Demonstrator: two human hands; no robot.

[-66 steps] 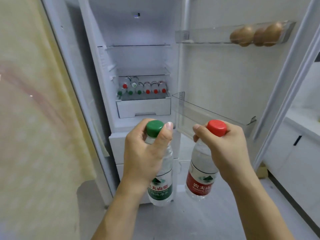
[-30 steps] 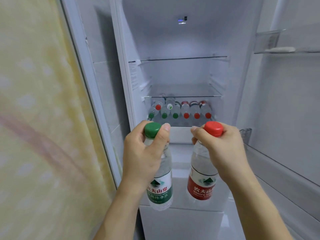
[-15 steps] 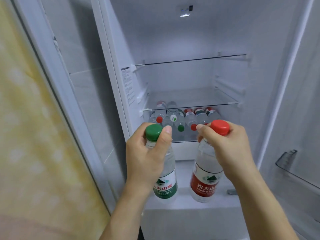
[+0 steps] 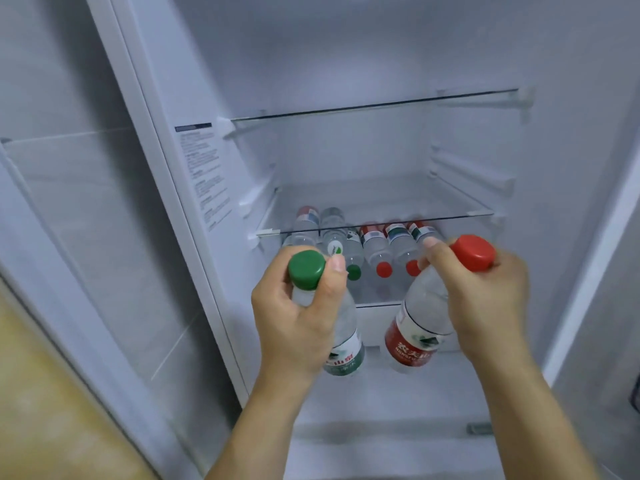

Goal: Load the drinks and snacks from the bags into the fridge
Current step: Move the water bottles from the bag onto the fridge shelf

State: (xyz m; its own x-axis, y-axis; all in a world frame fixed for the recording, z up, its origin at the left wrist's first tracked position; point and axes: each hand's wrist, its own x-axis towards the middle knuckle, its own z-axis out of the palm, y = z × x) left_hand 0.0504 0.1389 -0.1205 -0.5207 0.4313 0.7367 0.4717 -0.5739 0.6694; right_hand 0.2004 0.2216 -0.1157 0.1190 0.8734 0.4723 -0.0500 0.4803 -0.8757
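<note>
My left hand point(image 4: 298, 323) grips the neck of a water bottle with a green cap point(image 4: 306, 268) and a green label. My right hand point(image 4: 485, 299) grips the neck of a water bottle with a red cap point(image 4: 472, 252) and a red label point(image 4: 410, 348). Both bottles hang upright, tilted a little, in front of the open fridge point(image 4: 346, 64). Just behind them, several water bottles point(image 4: 377, 247) lie on their sides under the lower glass shelf point(image 4: 381, 216), caps toward me.
The upper glass shelf point(image 4: 374, 105) and the lower glass shelf carry nothing. A white ledge point(image 4: 381, 393) lies below the bottles. The fridge's left wall with a printed sticker point(image 4: 204, 174) stands close to my left hand. A yellow surface point(image 4: 41, 410) fills the lower left.
The view has closed in on the fridge interior. Both hands with their bottles have moved forward, closer to the compartment with the lying bottles; the door shelves are out of view.
</note>
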